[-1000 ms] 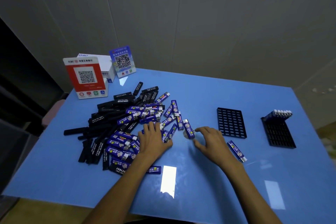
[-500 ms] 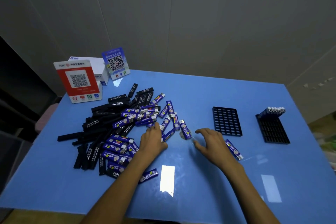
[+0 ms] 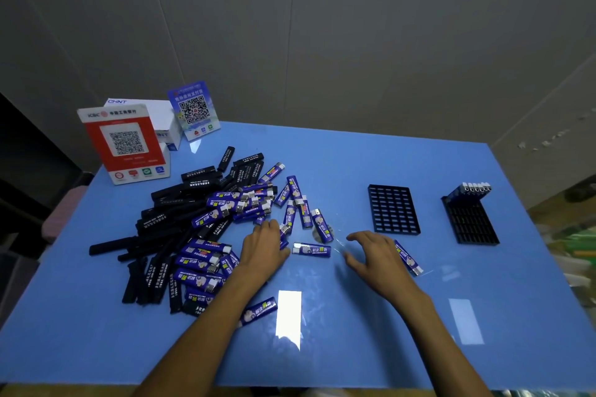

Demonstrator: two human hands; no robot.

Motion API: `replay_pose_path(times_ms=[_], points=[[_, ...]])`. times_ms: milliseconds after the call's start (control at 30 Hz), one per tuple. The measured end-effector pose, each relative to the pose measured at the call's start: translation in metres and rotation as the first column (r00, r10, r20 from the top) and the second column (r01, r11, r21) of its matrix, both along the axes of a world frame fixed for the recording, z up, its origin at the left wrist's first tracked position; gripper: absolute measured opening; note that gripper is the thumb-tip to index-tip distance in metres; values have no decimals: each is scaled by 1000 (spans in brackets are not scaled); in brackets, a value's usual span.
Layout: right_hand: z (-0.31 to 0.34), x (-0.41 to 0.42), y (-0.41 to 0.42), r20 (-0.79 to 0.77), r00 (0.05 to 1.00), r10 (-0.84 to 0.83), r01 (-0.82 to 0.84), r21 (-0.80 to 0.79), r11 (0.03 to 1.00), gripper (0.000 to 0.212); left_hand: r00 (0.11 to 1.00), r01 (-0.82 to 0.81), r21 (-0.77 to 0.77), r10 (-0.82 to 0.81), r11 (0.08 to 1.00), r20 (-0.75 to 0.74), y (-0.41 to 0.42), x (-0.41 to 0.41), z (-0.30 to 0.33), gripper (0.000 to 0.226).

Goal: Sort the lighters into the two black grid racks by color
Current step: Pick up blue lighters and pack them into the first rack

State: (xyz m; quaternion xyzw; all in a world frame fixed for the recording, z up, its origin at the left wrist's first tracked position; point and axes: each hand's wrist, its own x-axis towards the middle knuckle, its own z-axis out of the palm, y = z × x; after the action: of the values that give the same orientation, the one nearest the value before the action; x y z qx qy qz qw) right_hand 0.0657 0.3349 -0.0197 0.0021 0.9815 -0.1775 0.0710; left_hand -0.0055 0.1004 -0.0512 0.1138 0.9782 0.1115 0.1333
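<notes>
A heap of black lighters point(image 3: 167, 219) and blue lighters point(image 3: 232, 203) covers the left half of the blue table point(image 3: 354, 348). My left hand point(image 3: 263, 248) lies flat on the heap's right edge, fingers over a few blue ones. One blue lighter point(image 3: 312, 249) lies crosswise between my hands. My right hand point(image 3: 375, 256) hovers with fingers spread, holding nothing, and partly covers another blue lighter point(image 3: 408, 258). The near black grid rack point(image 3: 393, 209) holds nothing. The far rack point(image 3: 469, 222) carries a row of blue lighters point(image 3: 472, 189) at its back edge.
Two QR code stands, a red one point(image 3: 124, 142) and a blue one point(image 3: 193, 109), and a white box point(image 3: 161, 116) sit at the table's back left corner. A grey wall rises behind the table.
A blue lighter now lies crosswise between my hands, clear of my left fingers. Both hands stayed nearly in place.
</notes>
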Motion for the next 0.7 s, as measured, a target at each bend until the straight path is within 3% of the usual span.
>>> replay_pose_path(times_ms=[400,533,700], points=[[10,4,6,-36,999,-17,16,-28,999,32,996,66,137,-58,988,-62,5,4,22,36],[14,5,15,-37,999,-23,21,-32,999,33,986,159,192,-144,968,-89,14,5,26,35],[16,4,27,-23,999,-43,42,-35,998,35,958,278,127,-265,952,-111,36,10,25,31]])
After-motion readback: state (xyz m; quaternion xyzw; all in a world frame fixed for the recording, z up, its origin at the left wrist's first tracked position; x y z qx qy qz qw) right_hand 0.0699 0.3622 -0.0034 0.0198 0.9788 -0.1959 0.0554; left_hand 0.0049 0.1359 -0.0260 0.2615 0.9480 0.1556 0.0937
